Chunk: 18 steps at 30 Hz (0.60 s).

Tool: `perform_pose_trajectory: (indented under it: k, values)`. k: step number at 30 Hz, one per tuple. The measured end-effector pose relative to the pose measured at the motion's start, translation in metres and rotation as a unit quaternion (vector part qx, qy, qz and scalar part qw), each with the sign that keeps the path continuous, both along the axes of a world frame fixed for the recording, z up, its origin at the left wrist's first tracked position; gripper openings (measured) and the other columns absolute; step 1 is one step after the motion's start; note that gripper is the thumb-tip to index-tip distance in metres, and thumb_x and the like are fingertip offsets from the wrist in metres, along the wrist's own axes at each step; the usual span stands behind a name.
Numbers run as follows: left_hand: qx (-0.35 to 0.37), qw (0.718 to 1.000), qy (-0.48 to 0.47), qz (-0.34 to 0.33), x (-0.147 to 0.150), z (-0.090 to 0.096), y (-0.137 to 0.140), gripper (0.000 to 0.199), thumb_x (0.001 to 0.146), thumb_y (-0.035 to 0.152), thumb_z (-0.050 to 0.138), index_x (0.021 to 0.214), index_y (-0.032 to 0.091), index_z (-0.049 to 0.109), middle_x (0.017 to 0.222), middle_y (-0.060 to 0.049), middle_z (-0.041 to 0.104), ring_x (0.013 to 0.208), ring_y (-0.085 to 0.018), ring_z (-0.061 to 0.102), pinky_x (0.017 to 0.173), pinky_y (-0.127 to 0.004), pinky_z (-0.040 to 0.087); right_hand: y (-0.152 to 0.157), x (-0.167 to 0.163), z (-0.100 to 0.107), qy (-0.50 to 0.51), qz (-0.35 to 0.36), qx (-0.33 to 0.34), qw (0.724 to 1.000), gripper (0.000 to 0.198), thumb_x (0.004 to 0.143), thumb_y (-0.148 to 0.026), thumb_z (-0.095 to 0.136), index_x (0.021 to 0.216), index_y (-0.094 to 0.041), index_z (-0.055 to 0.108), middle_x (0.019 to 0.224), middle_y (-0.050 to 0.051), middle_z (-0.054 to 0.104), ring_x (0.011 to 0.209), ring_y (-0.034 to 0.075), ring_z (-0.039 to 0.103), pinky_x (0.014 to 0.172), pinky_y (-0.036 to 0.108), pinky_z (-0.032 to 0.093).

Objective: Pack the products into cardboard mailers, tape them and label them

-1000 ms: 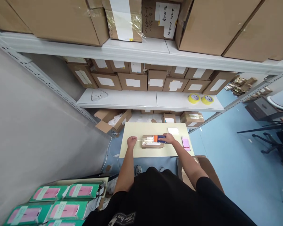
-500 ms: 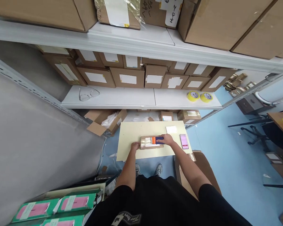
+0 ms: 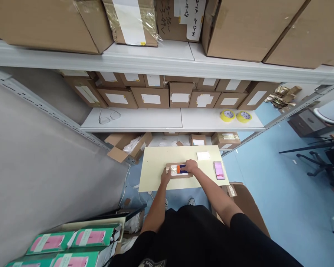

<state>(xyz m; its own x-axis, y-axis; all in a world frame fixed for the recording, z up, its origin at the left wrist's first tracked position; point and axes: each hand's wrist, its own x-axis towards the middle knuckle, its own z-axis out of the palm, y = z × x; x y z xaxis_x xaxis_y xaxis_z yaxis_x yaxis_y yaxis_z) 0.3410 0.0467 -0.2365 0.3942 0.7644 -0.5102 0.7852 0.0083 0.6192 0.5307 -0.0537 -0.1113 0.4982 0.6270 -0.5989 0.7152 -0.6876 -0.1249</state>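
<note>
A small flat cardboard box [image 3: 187, 176] with a white label and shiny clear tape lies on the cream tabletop [image 3: 153, 159]. My left hand [image 3: 165, 175] grips the box's left end, its fingers bent over the corner. My right hand [image 3: 190, 165] is closed around a dark blue and orange hand tool [image 3: 179, 169], whose exact kind I cannot make out. The tool lies low over the box's label, its orange end pointing left. A small white card or pad [image 3: 203, 155] rests behind my right hand. To the right lies a phone [image 3: 219, 170] with a pink screen.
Ahead stands a shelf [image 3: 144, 120] with labelled boxes, eyeglasses [image 3: 109, 116] and two yellow tape rolls [image 3: 227, 115]. An open carton [image 3: 119, 148] sits beyond the table's left side. A large carton [image 3: 246, 204] stands by my right arm, green packages [image 3: 91, 235] at lower left.
My left hand has moved from beside the box onto its left end. My right hand and the tool have shifted slightly left along the box. The camera view has tilted up a little.
</note>
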Motion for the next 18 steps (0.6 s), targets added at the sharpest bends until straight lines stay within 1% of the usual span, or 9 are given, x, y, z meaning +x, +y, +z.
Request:
perform_pose_trajectory:
  k: [2, 3, 5, 7, 10, 13, 15, 17, 18]
  values:
    - [-0.009, 1.000, 0.001, 0.002, 0.010, 0.001, -0.010, 0.066, 0.102, 0.060, 0.040, 0.153, 0.019, 0.045, 0.138, -0.015, 0.068, 0.125, -0.030, 0.066, 0.100, -0.036, 0.051, 0.001, 0.003, 0.000, 0.005, -0.013, -0.001, 1.000, 0.068, 0.070, -0.067, 0.083, 0.114, -0.014, 0.077, 0.108, 0.017, 0.079, 0.100, 0.031, 0.076, 0.079, 0.031, 0.057]
    - [-0.013, 1.000, -0.001, -0.001, 0.014, 0.002, -0.015, 0.067, 0.102, 0.060, 0.039, 0.154, 0.019, 0.043, 0.138, -0.016, 0.068, 0.124, -0.029, 0.067, 0.100, -0.036, 0.051, 0.000, 0.005, 0.001, 0.004, -0.017, 0.000, 1.000, 0.068, 0.070, -0.066, 0.083, 0.113, -0.014, 0.077, 0.108, 0.018, 0.079, 0.100, 0.031, 0.076, 0.079, 0.031, 0.057]
    - [-0.019, 1.000, 0.003, -0.022, 0.023, 0.005, -0.023, 0.064, 0.104, 0.059, 0.037, 0.153, 0.020, 0.044, 0.137, -0.015, 0.069, 0.123, -0.029, 0.068, 0.098, -0.035, 0.051, -0.007, 0.012, 0.001, 0.002, -0.023, 0.001, 1.000, 0.068, 0.069, -0.065, 0.084, 0.112, -0.013, 0.077, 0.109, 0.018, 0.078, 0.100, 0.031, 0.076, 0.079, 0.031, 0.057]
    - [-0.023, 0.998, 0.013, -0.049, 0.033, 0.007, -0.031, 0.062, 0.104, 0.057, 0.036, 0.152, 0.020, 0.044, 0.136, -0.016, 0.069, 0.123, -0.028, 0.068, 0.098, -0.035, 0.051, -0.021, 0.023, 0.002, 0.000, -0.030, 0.002, 1.000, 0.068, 0.069, -0.066, 0.084, 0.111, -0.013, 0.077, 0.112, 0.019, 0.078, 0.102, 0.031, 0.075, 0.079, 0.031, 0.057]
    - [-0.024, 0.997, 0.026, -0.075, 0.049, 0.010, -0.042, 0.059, 0.104, 0.055, 0.037, 0.150, 0.018, 0.046, 0.134, -0.017, 0.070, 0.122, -0.030, 0.068, 0.097, -0.036, 0.051, -0.058, 0.049, 0.005, -0.011, -0.051, -0.009, 0.999, 0.067, 0.071, -0.067, 0.081, 0.111, -0.013, 0.077, 0.115, 0.020, 0.077, 0.105, 0.032, 0.074, 0.080, 0.031, 0.056]
    - [-0.025, 0.995, 0.029, -0.092, 0.061, 0.011, -0.048, 0.058, 0.105, 0.053, 0.035, 0.148, 0.017, 0.046, 0.134, -0.019, 0.069, 0.123, -0.032, 0.067, 0.096, -0.039, 0.051, -0.111, 0.084, 0.012, -0.040, -0.099, -0.028, 0.994, 0.064, 0.075, -0.069, 0.078, 0.109, -0.014, 0.076, 0.114, 0.020, 0.077, 0.106, 0.033, 0.074, 0.082, 0.034, 0.055]
    - [-0.029, 0.994, 0.027, -0.103, 0.063, 0.011, -0.047, 0.058, 0.105, 0.054, 0.033, 0.148, 0.017, 0.046, 0.136, -0.020, 0.068, 0.123, -0.033, 0.067, 0.097, -0.040, 0.051, -0.144, 0.103, 0.019, -0.067, -0.115, -0.042, 0.990, 0.061, 0.075, -0.066, 0.079, 0.107, -0.015, 0.076, 0.116, 0.021, 0.076, 0.106, 0.034, 0.073, 0.082, 0.036, 0.055]
    - [-0.034, 0.993, 0.021, -0.112, 0.063, 0.009, -0.043, 0.059, 0.105, 0.054, 0.033, 0.147, 0.016, 0.046, 0.136, -0.020, 0.067, 0.124, -0.033, 0.066, 0.099, -0.041, 0.051, -0.165, 0.112, 0.024, -0.075, -0.133, -0.047, 0.987, 0.060, 0.075, -0.066, 0.079, 0.107, -0.016, 0.076, 0.116, 0.020, 0.076, 0.105, 0.033, 0.072, 0.081, 0.036, 0.054]
    - [-0.038, 0.993, 0.017, -0.114, 0.062, 0.009, -0.040, 0.059, 0.104, 0.054, 0.033, 0.147, 0.016, 0.046, 0.137, -0.020, 0.067, 0.125, -0.034, 0.066, 0.099, -0.042, 0.050, -0.170, 0.113, 0.026, -0.079, -0.139, -0.047, 0.986, 0.060, 0.075, -0.066, 0.080, 0.108, -0.016, 0.076, 0.116, 0.020, 0.076, 0.105, 0.033, 0.071, 0.081, 0.035, 0.054]
